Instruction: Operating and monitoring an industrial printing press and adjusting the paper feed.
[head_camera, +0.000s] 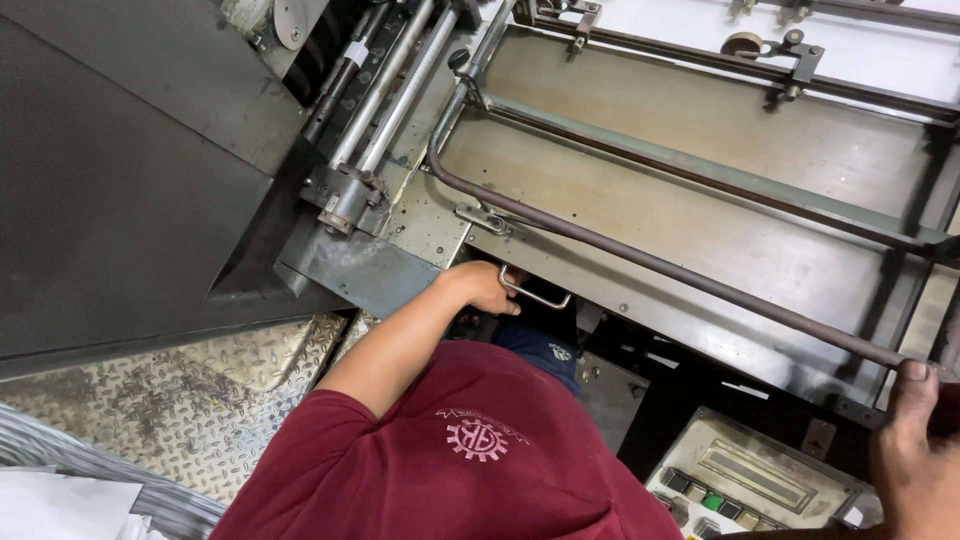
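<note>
The person's right hand is resting at the lower right end of a long brown metal rod that is running slantwise across a printing machine. One fingertip is touching the rod's end. The rest of the hand is cut off by the picture edge, so I cannot tell if it is closing around the rod or only lying on it.

Above the rod, the flat metal feed board is lying bare. Below the rod, near its right end and just beside the hand, a beige control panel with coloured buttons is showing.

Below the middle of the rod, a co-worker in a maroon shirt and a blue cap is bending forward, and the co-worker's hand is gripping a small wire handle. Far left of the rod, a diamond-plate floor is lying.
</note>
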